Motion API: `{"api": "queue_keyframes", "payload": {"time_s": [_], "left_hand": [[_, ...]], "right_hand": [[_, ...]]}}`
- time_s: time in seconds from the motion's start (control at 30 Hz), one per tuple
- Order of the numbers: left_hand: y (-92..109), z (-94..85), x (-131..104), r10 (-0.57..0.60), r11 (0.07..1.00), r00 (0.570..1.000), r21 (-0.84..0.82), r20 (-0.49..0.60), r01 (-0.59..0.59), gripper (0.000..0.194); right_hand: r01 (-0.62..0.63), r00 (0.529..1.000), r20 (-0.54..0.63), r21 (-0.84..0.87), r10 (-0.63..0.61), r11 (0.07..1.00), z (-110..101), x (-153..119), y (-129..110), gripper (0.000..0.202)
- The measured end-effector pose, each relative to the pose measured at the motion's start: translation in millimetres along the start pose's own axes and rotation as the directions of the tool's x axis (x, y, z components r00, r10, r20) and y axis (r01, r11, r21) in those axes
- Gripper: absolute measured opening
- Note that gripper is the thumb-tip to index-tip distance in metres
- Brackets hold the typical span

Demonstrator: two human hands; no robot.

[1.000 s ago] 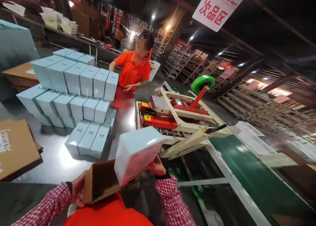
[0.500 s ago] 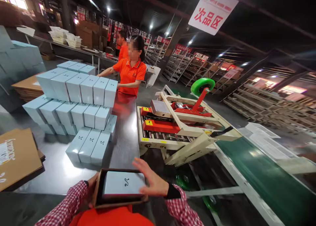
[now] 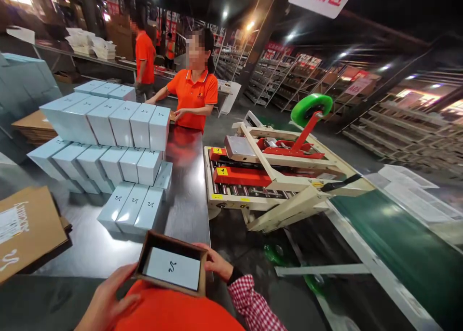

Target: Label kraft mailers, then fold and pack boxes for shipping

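Observation:
An open cardboard box [image 3: 143,252] rests at the near edge of the metal table, against my orange front. Inside it lies a pale blue box [image 3: 184,269] with a black squiggle on its top, lower than the rim. My right hand [image 3: 217,263] grips the cardboard box at its right end, fingers over the far corner. At the left end is my left hand [image 3: 112,295], fingers stretched and thumb apart; its fingertips reach the box's near left corner, and whether they press on it I cannot tell.
Stacked pale blue boxes [image 3: 108,124] stand on the metal table [image 3: 186,196]. Flat cardboard [image 3: 32,230] lies at left. A co-worker [image 3: 195,97] stands at the far end. To the right are a roller machine [image 3: 253,172] and a green conveyor belt [image 3: 390,239].
The pale blue box has sunk deeper into the cardboard box. My right hand has moved from above it to the cardboard box's right end. My left hand has come back toward me and opened.

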State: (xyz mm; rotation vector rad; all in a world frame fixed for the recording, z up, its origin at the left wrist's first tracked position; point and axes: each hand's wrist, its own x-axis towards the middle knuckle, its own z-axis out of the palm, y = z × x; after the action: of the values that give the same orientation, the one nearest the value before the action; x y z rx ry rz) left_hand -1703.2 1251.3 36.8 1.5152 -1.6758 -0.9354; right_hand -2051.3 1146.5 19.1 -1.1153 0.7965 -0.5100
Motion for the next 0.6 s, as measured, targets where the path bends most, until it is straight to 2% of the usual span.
{"api": "queue_keyframes", "payload": {"time_s": [0.07, 0.13, 0.2, 0.27, 0.33, 0.4, 0.43, 0.53, 0.6], "left_hand": [[6.0, 4.0, -1.8, 0.083, 0.989, 0.994, 0.120, 0.068, -0.091, 0.051], [15.5, 7.9, 8.8, 0.122, 0.967, 0.974, 0.197, 0.190, -0.159, 0.044], [28.1, 9.2, 27.3, 0.073, 0.946, 0.938, 0.274, 0.338, -0.172, 0.033], [40.7, 8.9, 46.8, -0.036, 0.927, 0.900, 0.351, 0.434, -0.132, 0.033], [50.1, 9.6, 61.5, -0.124, 0.904, 0.915, 0.424, 0.383, -0.056, 0.050], [54.4, 12.3, 68.3, -0.166, 0.866, 0.956, 0.499, 0.242, 0.024, 0.072], [54.5, 14.0, 68.8, -0.172, 0.850, 0.968, 0.524, 0.183, 0.052, 0.077], [47.1, 17.8, 62.8, -0.194, 0.845, 0.972, 0.526, 0.132, 0.097, 0.065], [38.0, 19.1, 58.0, -0.201, 0.882, 0.975, 0.451, 0.096, 0.137, 0.058]], "right_hand": [[0.003, 0.995, -0.104, -0.070, -0.010, 0.998, 12.0, 3.1, 3.8, 0.087], [-0.001, 0.951, -0.304, -0.195, -0.060, 0.981, 24.0, 9.1, 8.6, 0.074], [-0.027, 0.876, -0.463, -0.326, -0.134, 0.945, 32.2, 16.7, 11.9, 0.058], [-0.041, 0.846, -0.496, -0.428, -0.197, 0.903, 34.2, 23.0, 13.6, 0.047], [-0.011, 0.876, -0.430, -0.471, -0.219, 0.882, 30.8, 26.0, 15.9, 0.043], [0.031, 0.910, -0.358, -0.443, -0.208, 0.896, 25.5, 26.9, 20.5, 0.044], [0.045, 0.920, -0.336, -0.423, -0.203, 0.905, 23.0, 27.4, 23.2, 0.045], [0.074, 0.927, -0.307, -0.409, -0.213, 0.910, 14.0, 32.1, 25.5, 0.045], [0.085, 0.941, -0.265, -0.418, -0.211, 0.905, 3.6, 36.1, 15.4, 0.045]]}}
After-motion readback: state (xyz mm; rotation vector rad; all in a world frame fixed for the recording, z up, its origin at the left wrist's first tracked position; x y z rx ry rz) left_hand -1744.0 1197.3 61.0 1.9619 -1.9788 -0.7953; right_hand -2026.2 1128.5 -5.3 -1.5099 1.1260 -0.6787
